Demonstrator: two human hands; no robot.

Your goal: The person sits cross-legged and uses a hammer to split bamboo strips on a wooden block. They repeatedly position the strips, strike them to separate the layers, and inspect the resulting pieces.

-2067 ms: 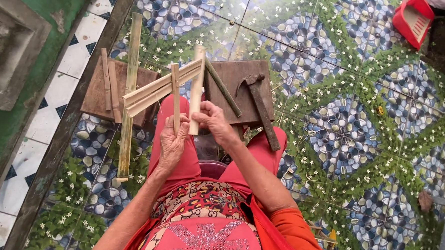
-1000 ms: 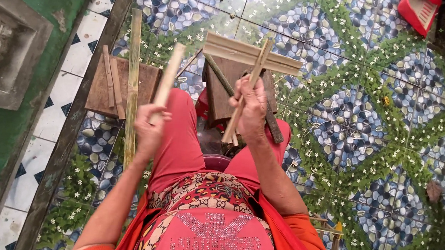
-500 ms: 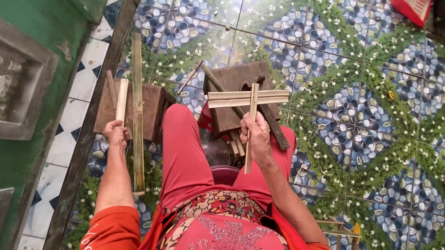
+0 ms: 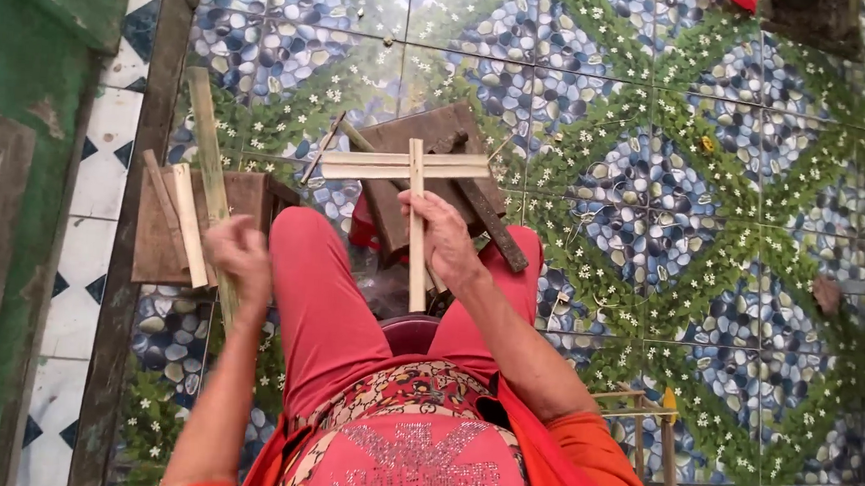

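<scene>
Right hand fingers clasp cross-shaped bamboo frame; blurred left hand fingers' state unclear.

Open tiled floor right of the knees, passable; ahead, a dark wooden block and hammer obstruct; left, a wooden board bearing bamboo strips crowds the green wall, narrow passage.
</scene>
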